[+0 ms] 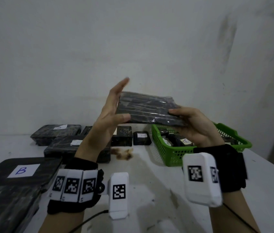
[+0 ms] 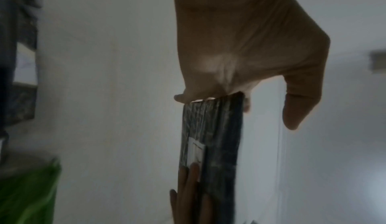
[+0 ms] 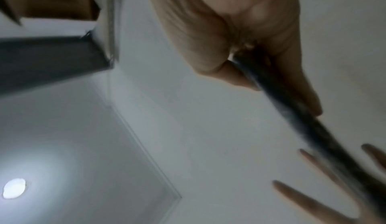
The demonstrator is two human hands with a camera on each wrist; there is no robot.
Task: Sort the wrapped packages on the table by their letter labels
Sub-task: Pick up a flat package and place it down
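Observation:
A flat black wrapped package [image 1: 146, 108] hangs in the air above the table, tilted towards me. My right hand [image 1: 185, 118] grips its right end, thumb on top and fingers underneath. My left hand [image 1: 113, 105] stands upright with straight fingers, the palm pressed against the package's left end and the thumb along its near edge. In the left wrist view the package [image 2: 217, 136] shows a white label [image 2: 195, 151] on its far side; its letter is unreadable. The right wrist view has the package [image 3: 313, 128] edge-on and blurred in my right hand [image 3: 240, 46].
A green basket [image 1: 166, 148] at the right holds packages, one labelled A [image 1: 185, 140]. A large package labelled B [image 1: 22, 170] lies at the front left. Several more black packages line the back, among them a small one marked A [image 1: 141, 137]. A brown smear [image 1: 122, 153] marks the white table [image 1: 149, 190].

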